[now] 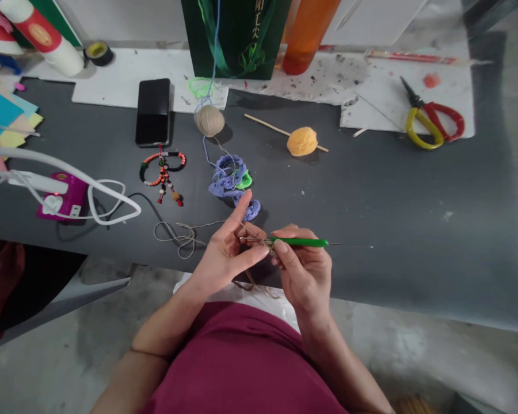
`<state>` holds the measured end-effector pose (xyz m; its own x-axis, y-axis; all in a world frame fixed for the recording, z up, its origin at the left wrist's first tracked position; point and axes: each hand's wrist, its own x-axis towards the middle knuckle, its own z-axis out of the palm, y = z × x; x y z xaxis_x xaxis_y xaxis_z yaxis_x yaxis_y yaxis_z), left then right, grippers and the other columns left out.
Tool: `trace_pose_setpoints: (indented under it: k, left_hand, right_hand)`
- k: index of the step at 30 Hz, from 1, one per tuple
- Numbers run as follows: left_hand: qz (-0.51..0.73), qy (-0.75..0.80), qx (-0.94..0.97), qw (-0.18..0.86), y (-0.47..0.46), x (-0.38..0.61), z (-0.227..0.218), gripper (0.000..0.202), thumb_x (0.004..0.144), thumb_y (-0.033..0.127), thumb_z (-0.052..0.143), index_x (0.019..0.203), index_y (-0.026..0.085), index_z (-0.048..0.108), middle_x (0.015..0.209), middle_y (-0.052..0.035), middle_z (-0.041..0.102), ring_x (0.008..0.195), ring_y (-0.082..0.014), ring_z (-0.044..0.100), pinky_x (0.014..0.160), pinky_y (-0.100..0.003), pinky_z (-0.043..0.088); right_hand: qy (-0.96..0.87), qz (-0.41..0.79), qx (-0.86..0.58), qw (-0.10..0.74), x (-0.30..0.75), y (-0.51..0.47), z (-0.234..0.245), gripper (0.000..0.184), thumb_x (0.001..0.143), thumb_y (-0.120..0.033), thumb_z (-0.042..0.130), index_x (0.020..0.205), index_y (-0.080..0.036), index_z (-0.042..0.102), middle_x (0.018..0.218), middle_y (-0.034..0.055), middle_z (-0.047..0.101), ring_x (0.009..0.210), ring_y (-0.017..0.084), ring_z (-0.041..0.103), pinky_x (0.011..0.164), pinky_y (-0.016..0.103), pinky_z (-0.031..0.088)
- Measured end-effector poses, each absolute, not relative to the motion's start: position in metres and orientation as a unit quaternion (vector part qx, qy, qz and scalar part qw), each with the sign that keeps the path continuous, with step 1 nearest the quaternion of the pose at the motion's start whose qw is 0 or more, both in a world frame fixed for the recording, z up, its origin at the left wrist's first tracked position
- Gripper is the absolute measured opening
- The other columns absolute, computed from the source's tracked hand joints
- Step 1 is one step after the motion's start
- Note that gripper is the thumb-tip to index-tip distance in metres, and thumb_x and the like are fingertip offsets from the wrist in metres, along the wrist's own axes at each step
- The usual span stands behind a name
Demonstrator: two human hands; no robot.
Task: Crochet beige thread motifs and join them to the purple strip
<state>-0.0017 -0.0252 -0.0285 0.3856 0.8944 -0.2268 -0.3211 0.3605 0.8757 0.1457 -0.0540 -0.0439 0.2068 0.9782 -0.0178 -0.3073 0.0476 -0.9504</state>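
Observation:
My right hand [304, 267] is closed round a crochet hook [304, 242] with a green handle. The hook's tip points left, into a small piece of beige crochet work [269, 246]. That piece is pinched in my left hand [228, 250], whose index finger is stretched out with beige yarn running by it. Loose beige yarn [185, 238] curls on the table to the left, and a ball of beige yarn [209, 120] lies further back. Just beyond my left fingertip sits purple crochet work [231, 181] with a bright green part [244, 180].
A phone [153, 112], a beaded bracelet [162, 169] and a magenta power adapter [64, 197] with white cables lie left. A yellow yarn bundle on a stick [302, 141] and scissors [431, 118] lie right. A dark green bag [237, 40] and an orange bottle [308, 34] stand behind.

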Motion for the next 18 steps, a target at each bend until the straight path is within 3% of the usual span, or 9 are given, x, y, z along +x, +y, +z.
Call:
trace_pose_setpoints:
  k: [3,5,13,18]
  left_hand:
    - [0.41,0.388,0.396,0.724,-0.0255,-0.0026,-0.0282,0.091,0.085,0.029,0.085,0.164,0.04,0.041,0.092,0.0012,0.067,0.089,-0.0171,0.065,0.097,-0.039,0.057]
    - [0.407,0.401,0.404,0.714,-0.0258,-0.0031,-0.0274,0.091,0.085,0.028,0.085,0.164,0.039,0.041,0.091,0.001,0.066,0.089,-0.0178,0.066,0.098,-0.04,0.057]
    - [0.374,0.45,0.46,0.668,-0.026,-0.0073,-0.0234,0.092,0.086,0.028,0.08,0.167,0.038,0.037,0.092,-0.002,0.066,0.085,-0.0224,0.067,0.088,-0.046,0.062]
    - [0.379,0.44,0.447,0.68,-0.0257,-0.0087,-0.0245,0.091,0.087,0.03,0.079,0.167,0.038,0.036,0.095,-0.0024,0.069,0.088,-0.0214,0.067,0.091,-0.045,0.062]
  right_hand:
    - [-0.392,0.476,-0.464,0.636,0.1463,-0.0554,-0.0463,0.013,0.094,-0.021,0.078,0.1,-0.031,0.082,0.097,-0.0008,0.08,0.091,0.014,0.076,0.079,0.027,0.063]
    - [-0.389,0.481,-0.46,0.637,0.1455,-0.056,-0.0461,0.014,0.095,-0.02,0.076,0.102,-0.031,0.081,0.101,-0.0002,0.083,0.096,0.017,0.08,0.086,0.032,0.066]
    - [-0.364,0.51,-0.495,0.603,0.1471,-0.0579,-0.0438,0.006,0.093,-0.027,0.079,0.099,-0.028,0.08,0.095,0.0019,0.086,0.087,0.019,0.083,0.083,0.035,0.069]
    - [-0.351,0.519,-0.492,0.605,0.148,-0.0557,-0.0447,0.006,0.092,-0.03,0.081,0.098,-0.029,0.079,0.091,0.0012,0.085,0.082,0.019,0.082,0.078,0.032,0.068]
